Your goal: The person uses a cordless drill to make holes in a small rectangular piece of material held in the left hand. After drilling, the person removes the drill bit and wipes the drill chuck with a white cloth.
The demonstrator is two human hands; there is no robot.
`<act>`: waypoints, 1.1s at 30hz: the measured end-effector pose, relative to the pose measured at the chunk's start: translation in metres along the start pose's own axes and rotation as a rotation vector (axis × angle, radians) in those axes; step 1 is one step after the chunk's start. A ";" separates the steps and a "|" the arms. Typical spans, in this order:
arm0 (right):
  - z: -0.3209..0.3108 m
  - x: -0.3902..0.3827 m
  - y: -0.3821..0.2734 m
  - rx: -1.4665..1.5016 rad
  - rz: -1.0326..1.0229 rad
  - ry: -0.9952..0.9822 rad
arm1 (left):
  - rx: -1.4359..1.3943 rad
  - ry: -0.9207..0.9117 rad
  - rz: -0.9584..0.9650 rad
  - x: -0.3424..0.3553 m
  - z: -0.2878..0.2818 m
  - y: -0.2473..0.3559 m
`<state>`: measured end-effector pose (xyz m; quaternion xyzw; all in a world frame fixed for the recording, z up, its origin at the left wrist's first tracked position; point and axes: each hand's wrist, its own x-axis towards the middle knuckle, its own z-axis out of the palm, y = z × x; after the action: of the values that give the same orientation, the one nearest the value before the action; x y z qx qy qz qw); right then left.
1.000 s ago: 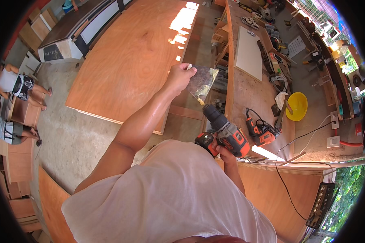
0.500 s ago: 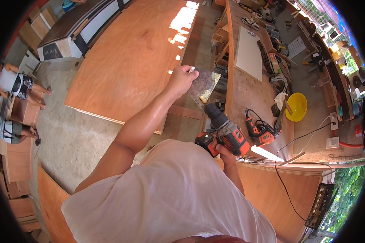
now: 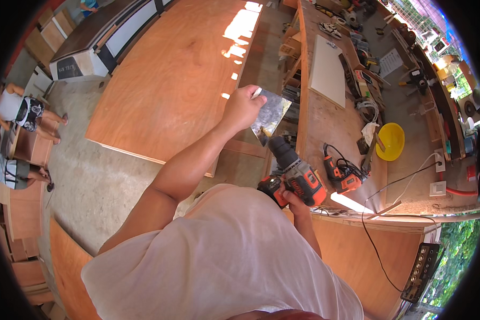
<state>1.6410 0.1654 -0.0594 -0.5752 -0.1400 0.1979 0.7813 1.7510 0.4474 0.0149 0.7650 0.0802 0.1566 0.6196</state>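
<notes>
Raised over the gap between the big wooden panel and the workbench, my left hand (image 3: 244,108) is closed on the top corner of a small see-through plastic bag (image 3: 269,114). A whitish bit shows at the pinch, and something yellowish, too small to make out, lies low in the bag. In front of my body, my right hand (image 3: 296,201) grips an orange and black cordless drill (image 3: 305,184). Its dark chuck points up toward the bag's lower end; whether they touch I cannot tell.
The large wooden panel (image 3: 160,90) lies left of the workbench (image 3: 325,114). The bench bears a pale board (image 3: 327,72), a corded orange power tool (image 3: 345,173), a yellow bowl (image 3: 391,141) and several tools. A black cable (image 3: 378,197) hangs at right. Two people (image 3: 26,112) sit far left.
The plastic bag has turned a little in my left hand and now catches the light differently. My right hand and the drill have barely shifted.
</notes>
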 end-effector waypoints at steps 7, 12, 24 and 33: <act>0.004 -0.001 -0.001 -0.056 0.003 0.016 | 0.003 -0.006 0.004 0.000 0.002 -0.003; 0.008 0.000 -0.007 -0.129 0.006 0.010 | -0.007 -0.029 -0.015 -0.001 0.002 -0.003; -0.011 0.003 0.009 0.022 -0.008 0.000 | -0.139 -0.188 -0.052 -0.002 -0.015 -0.009; -0.002 0.000 0.002 -0.124 0.014 0.019 | -0.062 -0.226 -0.002 -0.006 -0.010 -0.009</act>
<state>1.6413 0.1638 -0.0617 -0.6252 -0.1405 0.1887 0.7441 1.7430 0.4567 0.0077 0.7581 0.0058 0.0710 0.6482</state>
